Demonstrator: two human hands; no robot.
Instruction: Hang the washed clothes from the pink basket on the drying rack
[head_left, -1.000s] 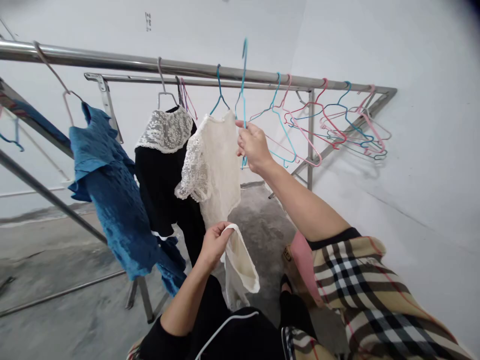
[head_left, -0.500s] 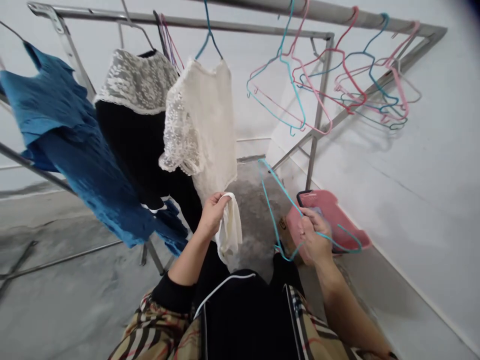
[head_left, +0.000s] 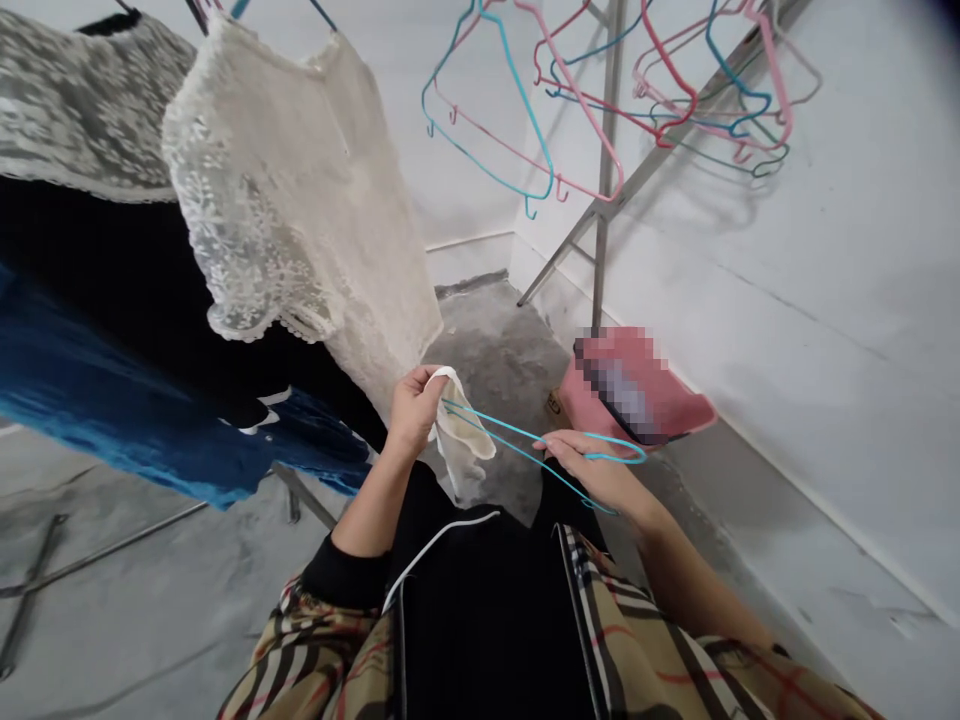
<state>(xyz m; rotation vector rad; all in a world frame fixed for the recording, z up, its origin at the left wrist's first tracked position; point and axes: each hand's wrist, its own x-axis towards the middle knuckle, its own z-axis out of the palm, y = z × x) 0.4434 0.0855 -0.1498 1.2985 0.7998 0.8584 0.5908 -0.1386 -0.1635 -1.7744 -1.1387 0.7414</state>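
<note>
White thin-fabric garment with a pale cream inside (head_left: 455, 455) hangs, in the head view, from the person's left hand (head_left: 415, 408), low in front of the body, its open rim turned toward the right. The left thumb and fingers are pinched together on that rim. The right hand (head_left: 596, 468) is closed around the neck end of a slim light-blue hanger (head_left: 517, 428), with the hook pointing away to the right; the hanger's other end lies at the garment's opening, close to the left fingers, though how far inside it reaches I cannot tell. Just above and left of the left hand hangs a cream top with a lace sleeve (head_left: 367, 210); beyond it are a black garment with a white lace collar (head_left: 112, 260) and a crinkled blue garment (head_left: 112, 410). More hangers in pink, red and blue hang at the upper right, beside a grey metal frame (head_left: 601, 260). Partly blurred, a pink plastic basket (head_left: 574, 395) stands beyond the right hand, near the white wall (head_left: 847, 290).
</note>
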